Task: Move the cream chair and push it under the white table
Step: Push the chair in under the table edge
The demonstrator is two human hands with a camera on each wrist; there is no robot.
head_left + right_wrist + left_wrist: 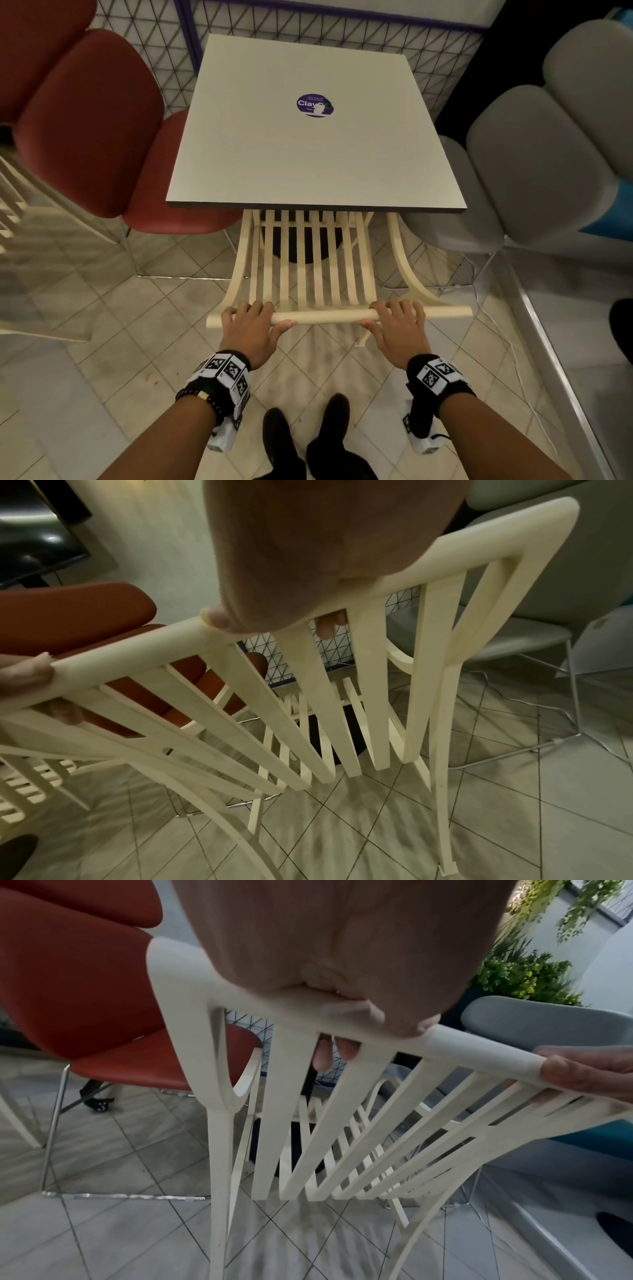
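Cream chair (308, 260) stands at the near edge of the white desk (318, 137), seat already hidden under the top, slatted back still out. Left hand (251, 325) and right hand (394, 323) each curl around the top rail (325, 317), fingers over the far side, thumbs under the near side; spaced apart toward the rail's ends, likely so the push stays square and the chair does not slew. Rail's long axis runs left to right, parallel to the desk edge; chair faces away from the person, into the desk. Dark pedestal base (301, 243) shows through the slats. Red chair (102, 137) to the left, grey chair (534, 164) to the right, both just beside the desk
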